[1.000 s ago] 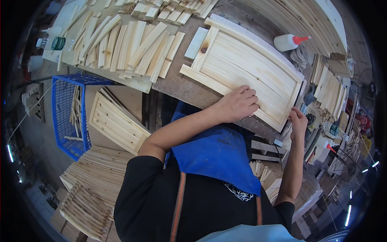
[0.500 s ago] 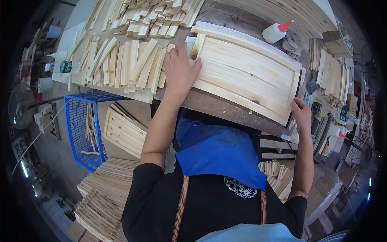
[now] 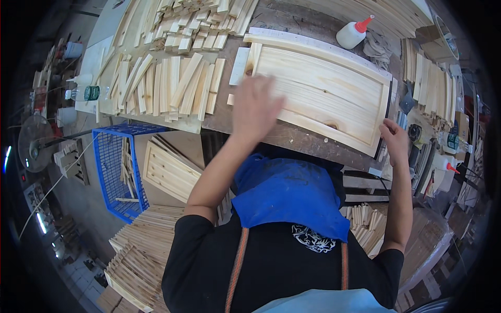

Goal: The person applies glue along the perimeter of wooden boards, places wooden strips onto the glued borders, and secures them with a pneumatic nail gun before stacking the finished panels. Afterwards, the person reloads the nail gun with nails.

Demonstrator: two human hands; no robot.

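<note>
The left hand (image 3: 255, 107) is spread open and blurred over the near-left corner of the wooden panel (image 3: 323, 86). The panel's right end is gripped by the right hand (image 3: 395, 141). The panel lies flat on the workbench (image 3: 292, 136), beside loose wood slats (image 3: 172, 83).

The left hand (image 3: 254, 107) is smearing into blur, so its fingers aren't readable, and it's covering the near left end of the wooden panel (image 3: 323, 88). Right hand (image 3: 395, 142) is hiding that corner edge.
</note>
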